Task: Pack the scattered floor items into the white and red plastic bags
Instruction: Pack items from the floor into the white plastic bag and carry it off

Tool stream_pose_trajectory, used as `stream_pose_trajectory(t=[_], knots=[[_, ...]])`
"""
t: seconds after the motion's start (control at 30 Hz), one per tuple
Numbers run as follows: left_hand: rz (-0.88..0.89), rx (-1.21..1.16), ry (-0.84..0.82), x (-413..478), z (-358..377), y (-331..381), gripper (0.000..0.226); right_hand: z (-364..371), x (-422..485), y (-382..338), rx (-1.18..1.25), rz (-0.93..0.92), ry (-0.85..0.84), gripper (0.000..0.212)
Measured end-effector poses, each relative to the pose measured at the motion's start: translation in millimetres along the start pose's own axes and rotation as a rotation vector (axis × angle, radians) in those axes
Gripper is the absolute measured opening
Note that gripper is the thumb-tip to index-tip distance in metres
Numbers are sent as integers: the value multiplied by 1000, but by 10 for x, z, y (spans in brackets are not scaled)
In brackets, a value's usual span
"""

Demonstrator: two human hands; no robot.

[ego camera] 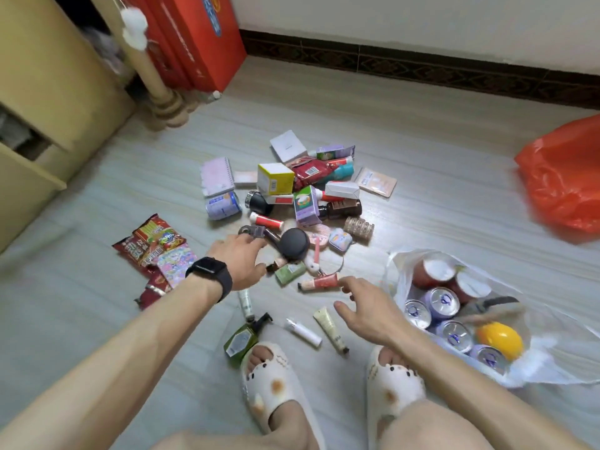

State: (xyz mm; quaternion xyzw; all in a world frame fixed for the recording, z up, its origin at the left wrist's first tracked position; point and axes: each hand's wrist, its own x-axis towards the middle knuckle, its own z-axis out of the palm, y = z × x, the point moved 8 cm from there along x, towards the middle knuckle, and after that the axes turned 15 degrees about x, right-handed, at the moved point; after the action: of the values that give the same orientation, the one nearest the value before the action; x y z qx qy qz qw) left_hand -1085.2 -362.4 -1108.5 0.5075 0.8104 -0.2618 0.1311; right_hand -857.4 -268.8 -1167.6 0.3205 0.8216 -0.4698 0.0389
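Observation:
Several small items lie in a heap on the pale floor: a yellow-and-white box (276, 178), a purple carton (305, 203), a brown bottle (344, 207), a black round compact (293, 245) and a pink tube (321, 282). My left hand (242, 261), a black watch on its wrist, hovers at the heap's near edge with fingers spread and nothing in it. My right hand (363, 306) is open too, its forefinger just short of the pink tube. The white bag (399, 264) lies open to my right, holding cans and a yellow object. Far right sits the red bag (558, 190).
Snack packets (156, 245) lie to the left. A green pump bottle (242, 337), a white tube (303, 331) and a cream tube (331, 329) lie by my slippered feet. A wooden cabinet (42, 92), a turned furniture leg (156, 79) and red boxes (201, 37) stand at the back left.

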Motion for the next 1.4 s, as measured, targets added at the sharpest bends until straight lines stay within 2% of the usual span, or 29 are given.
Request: stream_pose_trajectory(t=[0.1, 0.23, 0.3, 0.4, 0.5, 0.63, 0.7, 0.83, 0.9, 0.97, 1.07, 1.17, 1.23, 1.3, 1.4], knots=[[-84, -152, -174, -159, 814, -134, 55, 527, 176, 236, -227, 136, -198, 56], [-122, -398, -375, -327, 1736, 107, 54, 1048, 246, 544, -337, 203, -344, 65], [-139, -507, -432, -386, 2021, 266, 53, 1218, 267, 619, -394, 166, -375, 56], [-198, -551, -385, -383, 2208, 352, 48, 1303, 311, 687, -383, 78, -334, 34], [-244, -544, -370, -339, 2277, 324, 43, 1240, 326, 764, -303, 98, -289, 28], [-258, -520, -411, -272, 2314, 210, 40, 1008, 221, 628, -15, 137, -222, 45], [-248, -531, -391, -246, 2273, 196, 35, 693, 58, 452, 156, 116, -78, 43], [-170, -452, -329, -221, 2206, 239, 31, 66, -465, 301, 680, 185, 205, 34], [-123, -404, -315, -196, 2136, 308, 31, -291, -753, 427, 831, 230, 408, 26], [-60, -366, -308, -150, 1989, 375, 31, -674, -1061, 721, 826, 282, 653, 22], [18, -403, -277, -42, 1600, 412, 34, -1044, -1420, 1239, 855, 439, 842, 24], [109, -345, -165, 59, 924, 457, 44, -1173, -1608, 1610, 988, 607, 875, 30], [180, -274, -73, 64, 363, 540, 46, -1208, -1648, 1735, 923, 651, 880, 42], [248, -218, -8, 24, -178, 701, 44, -1210, -1651, 1689, 816, 621, 849, 50], [345, -239, 65, -32, -842, 1075, 44, -958, -1579, 1468, 1007, 571, 712, 31]])
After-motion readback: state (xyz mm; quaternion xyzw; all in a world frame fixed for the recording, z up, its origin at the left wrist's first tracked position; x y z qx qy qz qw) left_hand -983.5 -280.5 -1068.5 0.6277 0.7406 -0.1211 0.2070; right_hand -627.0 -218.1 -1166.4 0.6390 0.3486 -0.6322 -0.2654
